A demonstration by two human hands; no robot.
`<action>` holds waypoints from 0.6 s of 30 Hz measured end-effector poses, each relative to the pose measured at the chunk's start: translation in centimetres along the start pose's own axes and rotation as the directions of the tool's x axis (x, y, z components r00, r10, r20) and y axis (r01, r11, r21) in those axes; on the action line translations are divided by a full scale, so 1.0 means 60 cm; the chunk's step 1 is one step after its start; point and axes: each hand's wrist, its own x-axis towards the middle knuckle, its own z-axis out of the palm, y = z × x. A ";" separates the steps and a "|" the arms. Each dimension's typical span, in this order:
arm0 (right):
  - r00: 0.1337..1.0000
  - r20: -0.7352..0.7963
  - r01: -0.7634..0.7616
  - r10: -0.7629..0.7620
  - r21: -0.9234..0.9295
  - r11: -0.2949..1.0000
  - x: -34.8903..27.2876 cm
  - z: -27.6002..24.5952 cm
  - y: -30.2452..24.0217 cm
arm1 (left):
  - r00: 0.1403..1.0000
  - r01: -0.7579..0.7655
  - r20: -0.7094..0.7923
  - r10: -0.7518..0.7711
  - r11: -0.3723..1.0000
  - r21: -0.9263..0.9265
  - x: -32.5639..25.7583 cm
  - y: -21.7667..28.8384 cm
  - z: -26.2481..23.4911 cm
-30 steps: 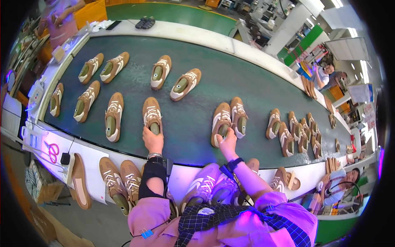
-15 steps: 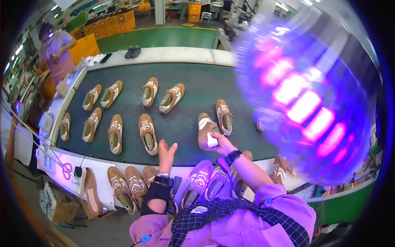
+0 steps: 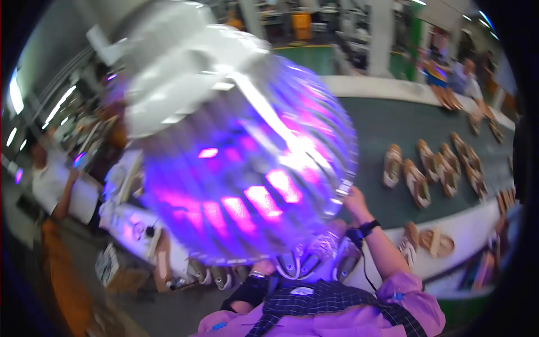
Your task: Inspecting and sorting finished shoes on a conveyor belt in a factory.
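A large round ribbed lamp [image 3: 247, 168], glowing purple and pink and blurred, covers the middle of the head view. My right hand [image 3: 356, 205] reaches up beside the lamp's right edge, over the dark green belt. Its fingertips pass behind the lamp, so whatever they hold is out of sight. Low in the view, my left hand [image 3: 263, 267] is mostly covered by the lamp's lower rim, its fingers hidden. Between my arms, a lace-up sneaker [image 3: 322, 247] lit purple stands on the near white ledge. Another shoe [image 3: 346, 262] sits close to my right wrist.
Several brown and white sneakers [image 3: 416, 184] lie on the belt [image 3: 370, 126] to the right. A brown shoe [image 3: 409, 245] and a tan ring-shaped item [image 3: 437, 242] rest on the ledge. Co-workers [image 3: 62, 182] are at the left and far right. A tan sole [image 3: 163, 261] stands left.
The view has swung, and the lamp now covers the centre instead of the right. The sneaker my right hand gripped is no longer visible. My left hand has come down toward the near ledge.
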 end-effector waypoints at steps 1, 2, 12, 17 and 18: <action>0.988 0.112 -0.106 0.102 0.031 0.994 0.012 0.018 -0.043 | 0.998 -0.019 -0.064 0.017 0.999 -0.030 -0.030 0.001 -0.018; 0.997 -0.028 -0.063 0.069 0.170 0.983 0.064 -0.015 0.047 | 0.998 0.027 -0.061 -0.030 0.998 -0.051 -0.020 -0.012 -0.001; 0.971 -0.091 -0.228 0.220 -0.076 0.971 0.253 0.039 0.167 | 0.966 -0.228 -0.150 0.212 0.969 -0.097 -0.069 -0.023 0.099; 0.962 -0.234 -0.205 0.137 -0.293 0.934 0.257 0.053 0.179 | 0.978 -0.154 -0.159 0.134 0.981 -0.116 -0.074 -0.034 0.118; 0.963 -0.235 -0.197 0.129 -0.291 0.936 0.261 0.043 0.179 | 0.984 -0.124 -0.147 0.105 0.984 -0.128 -0.074 -0.034 0.120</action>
